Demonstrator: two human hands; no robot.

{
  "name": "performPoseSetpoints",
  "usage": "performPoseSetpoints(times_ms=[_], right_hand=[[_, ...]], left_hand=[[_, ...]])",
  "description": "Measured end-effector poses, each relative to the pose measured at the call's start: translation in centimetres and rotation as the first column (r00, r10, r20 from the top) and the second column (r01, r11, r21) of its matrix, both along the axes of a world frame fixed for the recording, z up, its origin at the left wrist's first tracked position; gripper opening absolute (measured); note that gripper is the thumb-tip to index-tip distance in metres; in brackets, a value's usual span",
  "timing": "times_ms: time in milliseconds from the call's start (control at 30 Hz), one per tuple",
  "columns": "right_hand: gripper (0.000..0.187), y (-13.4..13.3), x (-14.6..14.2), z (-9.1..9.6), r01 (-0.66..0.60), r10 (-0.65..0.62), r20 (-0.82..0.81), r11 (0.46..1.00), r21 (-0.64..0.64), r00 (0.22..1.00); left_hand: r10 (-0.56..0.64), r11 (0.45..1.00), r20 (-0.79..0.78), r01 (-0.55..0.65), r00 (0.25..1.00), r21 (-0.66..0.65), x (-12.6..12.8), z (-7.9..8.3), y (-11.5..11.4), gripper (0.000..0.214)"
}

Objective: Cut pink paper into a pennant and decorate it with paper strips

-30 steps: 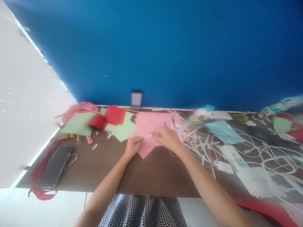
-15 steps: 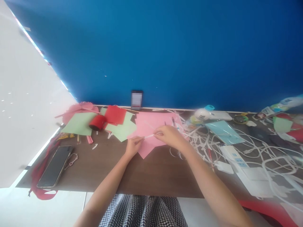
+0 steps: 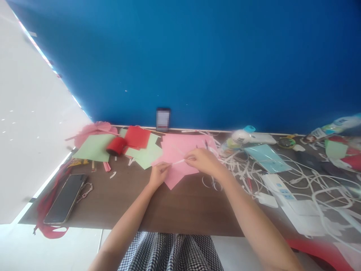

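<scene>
A thin white paper strip [image 3: 177, 162] stretches between my two hands above a pink paper sheet [image 3: 180, 148] on the brown table [image 3: 175, 203]. My left hand [image 3: 158, 174] pinches the strip's left end. My right hand [image 3: 203, 161] pinches its right end, fingers closed. Both hands hover over the pink sheet's near corner.
Green sheets [image 3: 94, 147], red paper [image 3: 137, 137] and a red roll [image 3: 115, 146] lie to the left. A phone [image 3: 64, 198] rests near the left edge, another phone [image 3: 163, 119] leans on the blue wall. White strips, cables [image 3: 310, 184], a power strip [image 3: 278, 185] and a bottle [image 3: 239, 137] crowd the right.
My right hand has drifted slightly right and away from me, stretching the strip a little longer. My left hand has stayed in place.
</scene>
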State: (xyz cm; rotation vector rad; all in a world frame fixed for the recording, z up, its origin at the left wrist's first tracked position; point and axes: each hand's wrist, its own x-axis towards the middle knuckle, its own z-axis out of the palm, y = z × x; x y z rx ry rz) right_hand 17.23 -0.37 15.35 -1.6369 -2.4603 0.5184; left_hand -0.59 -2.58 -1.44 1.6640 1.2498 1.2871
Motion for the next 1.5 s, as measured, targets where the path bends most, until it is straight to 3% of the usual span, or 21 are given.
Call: performPoseSetpoints(times_ms=[200, 333, 633, 900, 1067, 1300, 1500], right_hand=[[0.020, -0.1, 0.5, 1.0, 0.051, -0.049, -0.064, 0.998, 0.025, 0.997], [0.023, -0.8, 0.4, 0.3, 0.118, -0.112, -0.176, 0.993, 0.026, 0.978], [0.016, -3.1, -0.6, -2.3, 0.055, -0.126, -0.472, 0.985, -0.161, 0.873], [0.023, -4.7, -1.5, -4.7, 0.062, -0.348, -0.654, 0.906, -0.418, 0.672], [0.022, -5.1, -1.7, -6.0, 0.072, -0.356, -0.695, 0.912, -0.403, 0.625], [0.022, -5.2, -1.3, -6.9, 0.097, -0.316, -0.698, 0.937, -0.335, 0.643], [0.021, -5.6, -1.6, -7.4, 0.195, -0.331, -0.722, 0.943, -0.268, 0.608]], left_hand=[[0.072, 0.997, 0.088, -0.070, 0.994, -0.023, -0.2, 0.8, 0.0, 0.020], [0.118, 0.989, 0.204, -0.097, 0.972, -0.109, -0.4, 1.5, 0.1, 0.023], [0.194, 0.956, 0.437, -0.070, 0.878, -0.284, -0.3, 1.4, 0.2, 0.021], [0.155, 0.965, 0.444, -0.040, 0.882, -0.259, -0.1, 1.8, -0.2, 0.025], [0.150, 0.961, 0.492, -0.010, 0.857, -0.276, 0.0, 1.9, -0.2, 0.024], [0.199, 0.962, 0.451, -0.087, 0.870, -0.257, -0.1, 1.3, 0.0, 0.023], [0.171, 0.956, 0.518, -0.012, 0.838, -0.294, 0.0, 1.6, -0.1, 0.023]])
